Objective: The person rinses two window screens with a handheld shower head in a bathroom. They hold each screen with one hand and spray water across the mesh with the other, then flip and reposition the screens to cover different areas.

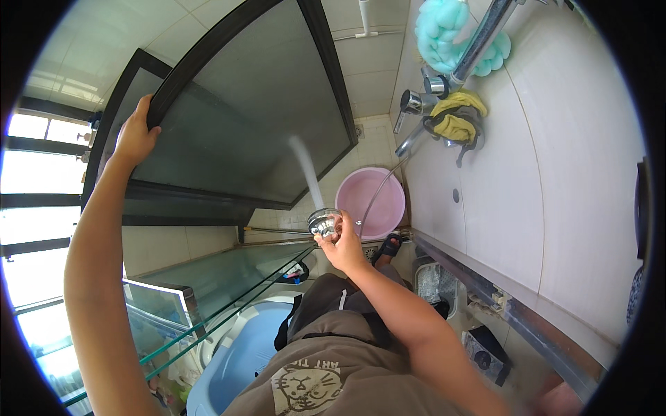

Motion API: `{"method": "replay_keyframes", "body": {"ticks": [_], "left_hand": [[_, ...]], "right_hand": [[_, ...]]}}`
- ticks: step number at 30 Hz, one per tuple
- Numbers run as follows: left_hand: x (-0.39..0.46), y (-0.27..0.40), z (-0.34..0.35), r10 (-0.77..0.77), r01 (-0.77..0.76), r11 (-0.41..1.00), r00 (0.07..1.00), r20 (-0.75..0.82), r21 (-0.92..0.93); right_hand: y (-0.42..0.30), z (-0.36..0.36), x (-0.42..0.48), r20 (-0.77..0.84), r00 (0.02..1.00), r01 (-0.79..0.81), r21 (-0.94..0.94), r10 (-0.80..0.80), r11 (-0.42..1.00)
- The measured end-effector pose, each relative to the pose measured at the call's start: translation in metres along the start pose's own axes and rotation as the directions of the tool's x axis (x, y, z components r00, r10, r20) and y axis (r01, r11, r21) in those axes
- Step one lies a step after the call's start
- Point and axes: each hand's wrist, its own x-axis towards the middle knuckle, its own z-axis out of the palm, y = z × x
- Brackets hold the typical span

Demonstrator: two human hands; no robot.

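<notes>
My right hand point(341, 249) is closed around a chrome shower head point(324, 222), and a jet of water point(307, 166) runs from it onto a dark-framed mesh screen panel point(250, 114). At the upper left, my left hand point(136, 132) grips the black frame of that panel, thumb on its near side. The panel leans at an angle, with another dark-framed panel point(143, 70) partly hidden behind it. A metal shower hose point(375, 195) passes over a pink plastic basin point(390, 208) on the tiled floor, just right of the shower head.
Glass shower panels point(234, 291) stand at lower left, beside a blue plastic tub point(250, 338). On the right wall are a chrome mixer tap point(413, 102), a yellow and grey cloth point(458, 122) and a turquoise bath sponge point(442, 36). A metal threshold rail point(541, 333) runs at lower right.
</notes>
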Motion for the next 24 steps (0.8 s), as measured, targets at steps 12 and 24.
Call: {"method": "replay_keyframes", "body": {"ticks": [12,24], "left_hand": [[-0.001,0.001,0.000,0.002,-0.002,1.000,1.000,0.007,-0.019],[0.000,-0.005,0.003,0.001,-0.001,1.000,1.000,0.012,0.000]], "right_hand": [[0.032,0.016,-0.004,0.232,0.973,0.027,-0.061,-0.012,0.998],[0.052,0.014,-0.018,0.113,0.992,-0.065,0.015,0.063,0.998]]}}
